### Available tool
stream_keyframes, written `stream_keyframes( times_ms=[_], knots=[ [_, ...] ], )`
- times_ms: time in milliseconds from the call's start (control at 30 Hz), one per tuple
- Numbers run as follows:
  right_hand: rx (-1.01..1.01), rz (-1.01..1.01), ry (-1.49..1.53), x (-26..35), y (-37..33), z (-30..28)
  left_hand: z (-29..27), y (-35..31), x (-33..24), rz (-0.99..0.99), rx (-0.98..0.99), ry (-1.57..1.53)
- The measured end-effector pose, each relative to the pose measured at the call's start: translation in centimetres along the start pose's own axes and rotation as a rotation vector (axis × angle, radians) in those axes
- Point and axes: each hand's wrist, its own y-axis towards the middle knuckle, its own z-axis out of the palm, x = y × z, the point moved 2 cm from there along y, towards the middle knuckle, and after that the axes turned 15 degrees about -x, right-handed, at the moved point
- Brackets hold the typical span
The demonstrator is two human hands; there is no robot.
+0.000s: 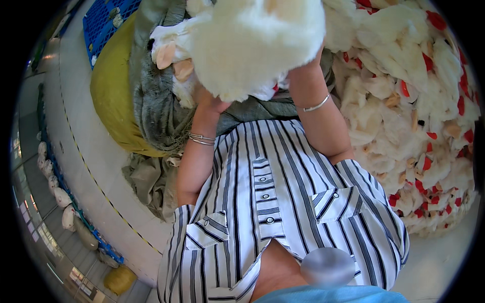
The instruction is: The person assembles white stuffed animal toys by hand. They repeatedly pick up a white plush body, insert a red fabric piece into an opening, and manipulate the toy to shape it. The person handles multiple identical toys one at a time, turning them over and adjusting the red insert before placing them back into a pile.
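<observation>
Silver bangles circle both wrists of the wearer, who is in a black-and-white striped shirt (283, 202); forearms bent, raised toward 12 o'clock. Left hand (218, 105), at 11 o'clock: at the lower edge of the furry piece, fingers covered by it. Right hand (317, 56), at 1 o'clock: at its right side, mostly hidden behind it. How far either is closed, and how firm its hold, I cannot tell.

Cream-white, long-piled, rounded furry piece (257, 45): at 12 o'clock, raised before the wearer, fluffy at the lower edge.

Bulging olive-yellow fabric sack (112, 96), at 10 o'clock: grey-green cloth (151, 96) along its inner side; beside that, white plush pieces with peach patches (174, 50).

Blue lattice plastic crate (103, 25), between 10 and 11 o'clock: small whitish scraps on it.

Loose heap of cream plush pieces with red and peach patches (374, 121): 1 to 4 o'clock.
</observation>
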Motion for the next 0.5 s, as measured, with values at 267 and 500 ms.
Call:
stream_keyframes(
  times_ms=[267, 500],
  knots=[
    [0.312, 0.488, -0.772, -3.8, -5.9, -3.2, 2.4, 0.9, -10.0, 0.231, 0.007, -0.073],
    [-0.240, 0.704, -0.059, -4.7, -3.0, -14.0, 0.5, -0.4, -7.4, 0.210, 0.062, 0.053]
  ],
)
